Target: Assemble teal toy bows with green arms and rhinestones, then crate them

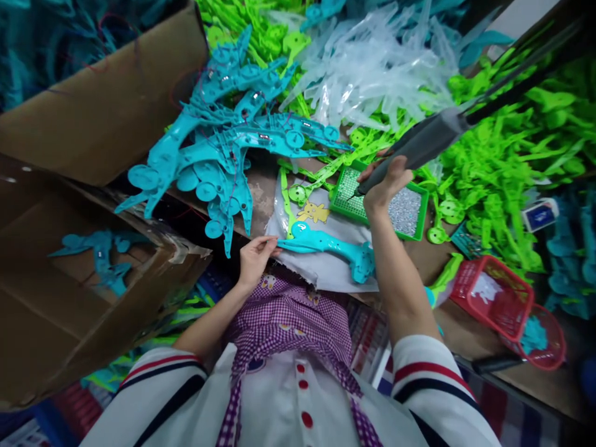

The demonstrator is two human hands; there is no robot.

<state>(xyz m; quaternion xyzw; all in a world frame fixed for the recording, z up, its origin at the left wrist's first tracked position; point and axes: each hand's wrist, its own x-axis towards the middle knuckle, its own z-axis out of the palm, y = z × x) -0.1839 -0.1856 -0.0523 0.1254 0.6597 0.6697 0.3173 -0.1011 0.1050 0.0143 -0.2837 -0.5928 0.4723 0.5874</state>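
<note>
Nearest the camera, a white garment with red buttons and a purple checked apron (288,323) fill the lower frame, with striped sleeve cuffs on either side. The left hand (254,257) reaches forward to the near edge of the tabletop (465,335), its fingers pinched on the pointed end of a turquoise plastic part (326,245). This part lies lengthwise on a pale cloth sheet (326,270) spread at the tabletop edge, its broader end close to the right forearm.

Just beyond, the right hand (386,183) is closed around the grey handle of a powered screwdriver (419,146), whose dark cable runs up and away to the upper right. The tool's tip points down at a green tray (379,205) filled with small silvery screws; whether the tip touches them cannot be told. The tray sits just behind the turquoise part, beside a few flat green pieces and a small yellow figure printed on the sheet.

To the right, near the tabletop edge, stand two red baskets (498,298), one holding turquoise bits. To the left, an open cardboard box (93,298) holds a few turquoise parts.

Farther back, a stack of assembled turquoise parts (223,143) with thin wires rests left of centre, overlapping a second cardboard flap. Behind it lie a heap of translucent clear pieces (372,68) and, on the right, a large heap of bright green pieces (512,161).
</note>
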